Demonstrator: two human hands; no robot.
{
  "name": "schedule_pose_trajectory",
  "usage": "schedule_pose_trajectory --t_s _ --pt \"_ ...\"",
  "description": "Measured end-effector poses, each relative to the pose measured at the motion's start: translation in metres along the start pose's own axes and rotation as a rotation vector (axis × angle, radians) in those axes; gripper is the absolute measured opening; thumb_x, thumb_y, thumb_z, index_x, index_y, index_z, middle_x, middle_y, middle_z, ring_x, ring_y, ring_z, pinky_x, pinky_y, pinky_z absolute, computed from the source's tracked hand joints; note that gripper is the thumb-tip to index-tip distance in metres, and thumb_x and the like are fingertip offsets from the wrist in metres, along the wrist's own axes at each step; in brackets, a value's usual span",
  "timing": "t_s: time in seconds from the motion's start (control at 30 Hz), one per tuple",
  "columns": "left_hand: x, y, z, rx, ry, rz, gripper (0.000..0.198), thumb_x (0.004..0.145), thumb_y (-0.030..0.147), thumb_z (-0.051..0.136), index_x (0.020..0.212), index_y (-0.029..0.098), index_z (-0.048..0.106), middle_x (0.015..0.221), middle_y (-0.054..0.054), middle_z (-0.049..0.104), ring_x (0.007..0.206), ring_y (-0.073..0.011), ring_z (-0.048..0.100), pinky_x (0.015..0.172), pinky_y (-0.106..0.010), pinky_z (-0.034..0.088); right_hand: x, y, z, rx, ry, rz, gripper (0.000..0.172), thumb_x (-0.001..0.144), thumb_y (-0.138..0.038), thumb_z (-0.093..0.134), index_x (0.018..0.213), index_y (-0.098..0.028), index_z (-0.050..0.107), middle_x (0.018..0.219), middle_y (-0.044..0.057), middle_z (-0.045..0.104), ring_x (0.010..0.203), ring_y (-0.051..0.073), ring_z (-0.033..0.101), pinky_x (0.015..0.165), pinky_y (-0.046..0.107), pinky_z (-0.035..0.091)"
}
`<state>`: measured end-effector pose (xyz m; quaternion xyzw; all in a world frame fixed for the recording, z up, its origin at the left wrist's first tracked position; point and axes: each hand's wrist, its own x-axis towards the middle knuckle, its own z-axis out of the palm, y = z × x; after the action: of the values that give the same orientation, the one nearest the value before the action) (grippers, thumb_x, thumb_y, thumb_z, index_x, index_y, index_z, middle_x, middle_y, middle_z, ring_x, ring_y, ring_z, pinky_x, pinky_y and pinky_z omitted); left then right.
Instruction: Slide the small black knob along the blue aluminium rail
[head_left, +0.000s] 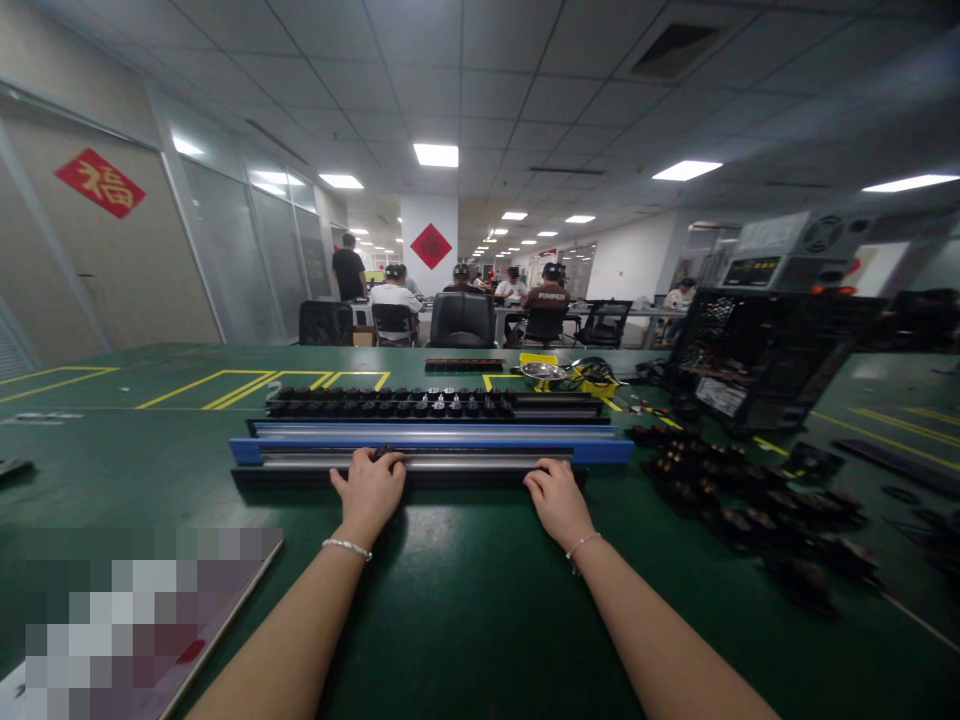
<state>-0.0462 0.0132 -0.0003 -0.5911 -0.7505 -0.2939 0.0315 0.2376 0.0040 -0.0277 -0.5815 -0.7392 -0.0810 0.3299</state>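
A long black rail (465, 477) with a silvery channel lies across the table in front of me. My left hand (369, 492) rests on its left part, fingers closed on a small black part (386, 452) at the channel. Further right, my right hand (556, 497) has its fingers curled over the same rail near its right end. Right behind it lies a blue rail (450, 432) with a pale channel. Beyond that stands a black rack (397, 403) with rows of small black parts along much of its length.
Loose black parts (750, 500) are heaped at the right. Behind them stands an open computer case (765, 350). A metal bowl (546, 372) and yellow items sit at the back. A flat panel (232, 600), partly blurred out, lies front left. Several people sit beyond the table.
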Motion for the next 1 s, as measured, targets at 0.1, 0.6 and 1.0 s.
schedule_pose_trajectory --t_s 0.1,0.6,1.0 --pt "0.0001 0.0 0.0006 -0.006 -0.001 0.007 0.033 0.081 0.035 0.039 0.097 0.034 0.068 0.114 -0.01 0.048 0.109 -0.0248 0.048 0.1 -0.065 0.012 -0.0003 0.001 0.0009 0.007 0.016 -0.012 0.027 0.085 -0.023 0.043 0.077 -0.02 0.069 0.099 0.009 0.059 0.099 0.022 0.051 0.102 0.047 0.027" --pt "-0.0006 0.0022 0.001 0.006 -0.035 0.041 0.033 0.081 0.036 0.039 0.098 0.034 0.067 0.115 -0.01 0.048 0.111 -0.0252 0.047 0.101 -0.064 0.011 -0.0006 0.0011 0.0009 0.005 0.025 -0.017 0.027 0.084 -0.023 0.042 0.078 -0.021 0.069 0.098 0.009 0.059 0.099 0.022 0.051 0.102 0.047 0.026" --pt "-0.0038 0.0083 -0.0027 -0.002 -0.085 0.089 0.032 0.082 0.035 0.04 0.099 0.034 0.067 0.117 -0.009 0.048 0.113 -0.0249 0.045 0.101 -0.064 0.01 -0.0005 0.0045 0.0036 -0.029 0.015 -0.04 0.026 0.084 -0.023 0.044 0.077 -0.021 0.068 0.098 0.009 0.059 0.099 0.022 0.05 0.1 0.046 0.027"
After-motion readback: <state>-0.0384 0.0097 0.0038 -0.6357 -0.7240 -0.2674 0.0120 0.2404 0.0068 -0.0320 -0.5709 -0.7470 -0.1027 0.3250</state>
